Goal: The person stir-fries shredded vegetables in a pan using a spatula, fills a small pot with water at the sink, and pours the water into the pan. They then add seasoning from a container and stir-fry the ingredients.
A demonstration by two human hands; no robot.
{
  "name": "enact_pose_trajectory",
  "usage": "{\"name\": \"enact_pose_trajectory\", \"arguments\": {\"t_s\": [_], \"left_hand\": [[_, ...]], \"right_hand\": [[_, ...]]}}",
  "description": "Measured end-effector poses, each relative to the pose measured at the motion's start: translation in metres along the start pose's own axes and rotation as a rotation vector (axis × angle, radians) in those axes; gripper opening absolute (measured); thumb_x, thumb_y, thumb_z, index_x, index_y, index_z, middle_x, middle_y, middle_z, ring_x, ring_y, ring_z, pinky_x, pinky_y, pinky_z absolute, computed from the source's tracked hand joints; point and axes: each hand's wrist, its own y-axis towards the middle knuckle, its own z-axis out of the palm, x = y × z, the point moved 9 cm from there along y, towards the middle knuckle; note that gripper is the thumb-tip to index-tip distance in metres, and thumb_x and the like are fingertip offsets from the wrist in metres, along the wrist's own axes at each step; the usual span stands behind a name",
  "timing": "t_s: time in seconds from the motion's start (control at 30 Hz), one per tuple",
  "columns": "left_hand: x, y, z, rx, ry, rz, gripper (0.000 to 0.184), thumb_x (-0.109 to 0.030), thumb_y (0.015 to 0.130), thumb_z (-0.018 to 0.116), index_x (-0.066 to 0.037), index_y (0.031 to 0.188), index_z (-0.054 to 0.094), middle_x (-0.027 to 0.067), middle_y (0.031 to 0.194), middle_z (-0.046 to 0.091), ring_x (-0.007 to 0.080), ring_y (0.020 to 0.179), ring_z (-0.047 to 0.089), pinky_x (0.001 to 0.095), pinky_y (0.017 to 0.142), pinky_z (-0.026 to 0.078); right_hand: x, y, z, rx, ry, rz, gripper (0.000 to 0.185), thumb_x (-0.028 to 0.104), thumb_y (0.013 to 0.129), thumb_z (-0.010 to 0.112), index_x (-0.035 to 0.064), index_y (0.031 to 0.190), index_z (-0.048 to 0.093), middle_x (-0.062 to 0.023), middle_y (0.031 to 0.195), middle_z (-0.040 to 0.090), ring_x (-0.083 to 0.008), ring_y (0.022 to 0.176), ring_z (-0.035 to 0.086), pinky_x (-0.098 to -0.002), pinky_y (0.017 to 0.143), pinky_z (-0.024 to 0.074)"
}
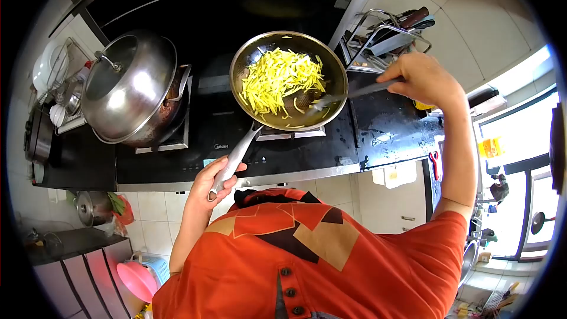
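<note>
My left hand (214, 178) is wrapped round the grey handle (241, 155) of a frying pan (237, 65) on the black stove. Thin yellow-green vegetable strips (282, 80) are heaped in the pan, mostly towards its middle and left, with a few loose ones near the front rim. In my right hand (426, 80), to the right of the pan, is the grey handle of a spatula (369, 89). Its blurred head reaches over the rim and down into the right side of the pan, beside the strips.
A large lidded steel pot (133, 97) stands on the left burner. Behind my right hand is a metal rack with knives (390, 38). Bowls (52, 66) sit in a rack at far left. The wet black counter (390, 133) lies right of the stove.
</note>
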Motion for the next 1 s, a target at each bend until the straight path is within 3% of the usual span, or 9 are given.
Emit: {"name": "enact_pose_trajectory", "arguments": {"t_s": [0.07,0.13,0.17,0.23,0.37,0.6,0.7,0.83,1.0], "left_hand": [[-0.001,0.0,-0.002,-0.016,-0.002,0.005,0.032,-0.022,0.097,0.046,0.002,0.117,0.052,0.0152,0.089,0.064,0.0078,0.047,0.044,0.018,0.031,0.032],[0.0,0.0,-0.003,-0.021,-0.013,0.006,0.032,-0.022,0.097,0.046,0.002,0.119,0.051,0.0168,0.095,0.065,0.0081,0.048,0.044,0.018,0.031,0.033],[0.0,0.0,-0.005,-0.015,-0.007,0.002,0.032,-0.022,0.097,0.046,0.002,0.119,0.051,0.0168,0.095,0.065,0.0081,0.048,0.044,0.018,0.031,0.033],[0.003,0.001,-0.008,0.011,0.009,-0.036,0.032,-0.021,0.097,0.046,0.002,0.119,0.051,0.0183,0.1,0.064,0.0084,0.049,0.044,0.0179,0.031,0.033],[0.0,-0.001,-0.007,-0.033,-0.054,0.012,0.032,-0.02,0.097,0.047,0.002,0.119,0.051,0.0188,0.1,0.065,0.0086,0.05,0.045,0.0178,0.031,0.032],[0.002,0.002,-0.008,-0.008,-0.063,0.008,0.032,-0.02,0.097,0.047,0.002,0.12,0.05,0.0198,0.102,0.064,0.0089,0.051,0.046,0.0184,0.032,0.034],[0.002,0.002,-0.005,0.047,-0.032,-0.029,0.031,-0.019,0.097,0.048,0.002,0.118,0.05,0.0202,0.101,0.065,0.009,0.051,0.046,0.0189,0.032,0.034],[-0.001,0.001,-0.005,-0.002,-0.056,0.023,0.032,-0.02,0.096,0.048,0.002,0.12,0.05,0.0199,0.1,0.065,0.0091,0.05,0.046,0.0188,0.031,0.033],[0.001,0.003,-0.008,0.022,-0.037,0.013,0.033,-0.019,0.096,0.048,0.002,0.122,0.05,0.0199,0.101,0.064,0.0099,0.052,0.047,0.0187,0.032,0.034]], "right_hand": [[0.0,-0.003,0.005,0.045,0.015,0.055,0.016,0.014,0.078,0.069,0.0135,0.094,0.073,-0.0073,0.088,0.067,-0.027,0.09,0.064,-0.0397,0.079,0.0503],[0.023,0.008,0.013,-0.123,-0.131,-0.161,0.021,0.011,0.073,0.073,0.0142,0.094,0.073,-0.0059,0.091,0.069,-0.0277,0.091,0.063,-0.0405,0.078,0.05],[0.027,0.026,0.033,-0.02,-0.183,-0.069,0.016,0.014,0.075,0.071,0.0148,0.091,0.073,-0.0053,0.092,0.069,-0.027,0.093,0.063,-0.0411,0.08,0.05],[0.036,0.061,0.058,-0.132,-0.227,-0.017,0.015,0.019,0.08,0.066,0.0148,0.093,0.072,-0.0092,0.087,0.068,-0.0286,0.091,0.064,-0.0413,0.078,0.0503],[0.037,0.048,0.026,-0.229,-0.23,-0.097,0.018,0.016,0.076,0.071,0.0144,0.094,0.072,-0.0094,0.085,0.068,-0.0294,0.088,0.065,-0.0409,0.076,0.0508],[0.016,0.051,0.03,-0.055,-0.46,0.005,0.016,0.012,0.074,0.07,0.0137,0.089,0.073,-0.0093,0.083,0.068,-0.0287,0.088,0.065,-0.0396,0.075,0.0514],[0.016,0.082,0.044,-0.134,-0.272,0.046,0.016,0.014,0.078,0.067,0.0123,0.093,0.072,-0.0115,0.087,0.069,-0.0307,0.091,0.065,-0.0424,0.077,0.0512],[0.006,0.053,0.01,-0.283,-0.246,-0.014,0.011,0.012,0.079,0.063,0.0121,0.086,0.071,-0.0102,0.084,0.069,-0.0296,0.088,0.066,-0.0407,0.071,0.0529],[0.002,0.031,0.014,-0.142,-0.421,0.173,0.012,0.009,0.077,0.061,0.0074,0.085,0.07,-0.014,0.087,0.069,-0.0313,0.087,0.068,-0.0419,0.073,0.0544]]}}
